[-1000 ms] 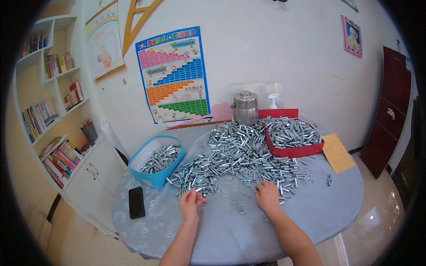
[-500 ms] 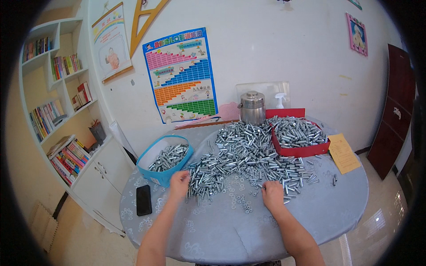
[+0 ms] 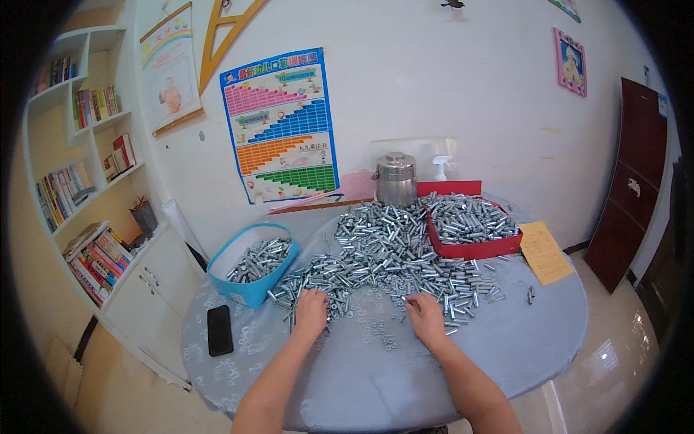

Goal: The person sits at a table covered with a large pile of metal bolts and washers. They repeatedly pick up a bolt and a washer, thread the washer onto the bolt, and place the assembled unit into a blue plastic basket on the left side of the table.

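A wide heap of silvery metal bolts [image 3: 383, 235] spreads over the middle of the table, with small nuts [image 3: 388, 340] scattered along its near edge. My left hand [image 3: 311, 312] rests at the heap's near left edge, fingers bent down together among the bolts; their tips are hidden. To the right, my right hand [image 3: 426, 318] is beside the nuts and bolts, thumb and forefinger drawn together at the heap's edge. Whatever is between them is too small to make out. More bolts lie in a blue bin [image 3: 253, 291] on the left and a red box [image 3: 473, 250] at the back right.
A black phone [image 3: 220, 330] lies on the cloth-covered table [image 3: 340, 394] at the left. Behind the heap stand a steel canister [image 3: 396, 181] and a white spray bottle [image 3: 440, 168]. A yellow paper [image 3: 543, 253] lies at the right, near a few loose bolts [image 3: 531, 294].
My left hand has moved from beside the blue bin rightward to the heap's near edge. The right hand stays near the nuts. The whole view has shifted slightly.
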### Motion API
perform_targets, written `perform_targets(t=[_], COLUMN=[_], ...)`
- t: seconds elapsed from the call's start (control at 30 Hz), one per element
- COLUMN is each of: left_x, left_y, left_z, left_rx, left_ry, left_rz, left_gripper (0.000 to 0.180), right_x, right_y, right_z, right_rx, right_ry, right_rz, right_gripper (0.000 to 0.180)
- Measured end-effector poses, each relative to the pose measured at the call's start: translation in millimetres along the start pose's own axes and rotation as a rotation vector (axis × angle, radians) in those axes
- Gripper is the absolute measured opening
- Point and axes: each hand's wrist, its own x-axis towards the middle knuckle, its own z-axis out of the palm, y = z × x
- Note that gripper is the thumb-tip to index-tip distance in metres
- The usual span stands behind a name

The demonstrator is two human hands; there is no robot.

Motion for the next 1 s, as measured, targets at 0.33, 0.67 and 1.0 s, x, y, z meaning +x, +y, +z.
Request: perform_targets(t=[0.33,0.67,1.0], left_x=[-1,-23,-58], left_y=[-8,58,60], left_z=[3,-20,3], left_rx=[0.033,-0.859,-1.623], left_ry=[-0.017,0.081,-0.022], left_rz=[0.14,-0.366,-0.837], left_gripper=[0.014,0.018,0.016], right_x=[1,-9,-18], right_y=[-12,-15,-45], right_z=[-1,11,16], right_rx=[0.21,0.441,0.8], right_ry=[-0.049,-0.109,-0.293], right_rz=[0.098,0.197,0.408], right_gripper=[0.03,0.028,0.021])
